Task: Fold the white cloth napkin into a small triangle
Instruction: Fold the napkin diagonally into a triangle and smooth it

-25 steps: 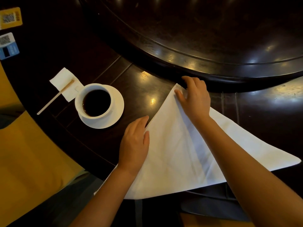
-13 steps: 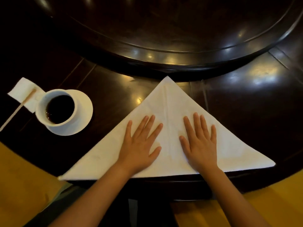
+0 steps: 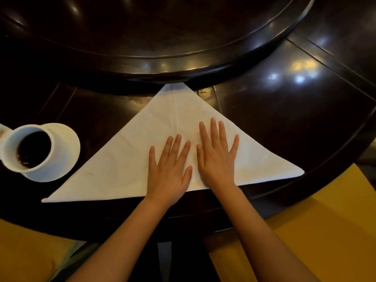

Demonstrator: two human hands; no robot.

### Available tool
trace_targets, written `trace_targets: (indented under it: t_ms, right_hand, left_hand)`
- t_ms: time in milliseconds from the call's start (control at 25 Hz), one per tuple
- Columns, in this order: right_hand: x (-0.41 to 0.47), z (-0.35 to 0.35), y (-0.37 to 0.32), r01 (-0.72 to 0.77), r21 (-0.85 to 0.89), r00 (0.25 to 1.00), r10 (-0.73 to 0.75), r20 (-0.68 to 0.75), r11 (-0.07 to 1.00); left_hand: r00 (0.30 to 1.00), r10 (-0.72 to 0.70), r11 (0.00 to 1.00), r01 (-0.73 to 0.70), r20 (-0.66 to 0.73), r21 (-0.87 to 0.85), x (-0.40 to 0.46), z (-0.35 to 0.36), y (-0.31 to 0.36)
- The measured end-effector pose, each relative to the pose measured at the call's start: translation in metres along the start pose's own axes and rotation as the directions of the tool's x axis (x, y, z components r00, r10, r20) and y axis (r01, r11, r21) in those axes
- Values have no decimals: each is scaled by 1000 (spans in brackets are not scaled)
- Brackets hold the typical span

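Note:
The white cloth napkin (image 3: 126,159) lies flat on the dark table as one large triangle, its long edge toward me and its apex under the rim of the raised round centre. My left hand (image 3: 168,169) rests palm down on the napkin's middle, fingers spread. Right beside it, my right hand (image 3: 217,155) presses flat on the cloth, fingers apart and pointing away from me. The two thumbs nearly touch. Neither hand grips anything.
A white cup of dark coffee (image 3: 30,149) on a white saucer (image 3: 67,143) stands at the left, close to the napkin's left slope. The raised round turntable (image 3: 183,64) borders the far side. Yellow chair cushions (image 3: 325,220) lie below the table's near edge.
My hands went from the napkin's apex and left edge to lying flat on its middle, then slid closer together. The view shifted, so the cup now sits at the left edge.

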State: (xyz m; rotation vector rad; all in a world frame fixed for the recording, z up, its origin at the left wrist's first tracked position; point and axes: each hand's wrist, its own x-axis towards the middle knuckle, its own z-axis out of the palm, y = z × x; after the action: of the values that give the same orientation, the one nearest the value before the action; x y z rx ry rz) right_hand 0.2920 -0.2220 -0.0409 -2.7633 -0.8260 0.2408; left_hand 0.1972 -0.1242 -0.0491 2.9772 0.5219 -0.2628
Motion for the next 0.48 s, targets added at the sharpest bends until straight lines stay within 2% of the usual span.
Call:
trace_targets:
  t_ms: [240,480]
  right_hand:
    - [-55,4,35,-107,-94,991,113,66,990]
    - [-72,-16,110,-342,-127,939,345,-2,931]
  left_hand:
    - [1000,-10,1000,10,-5,-14,2,-1,1]
    - [1000,-5,999,5,3,-37,2,-3,-2]
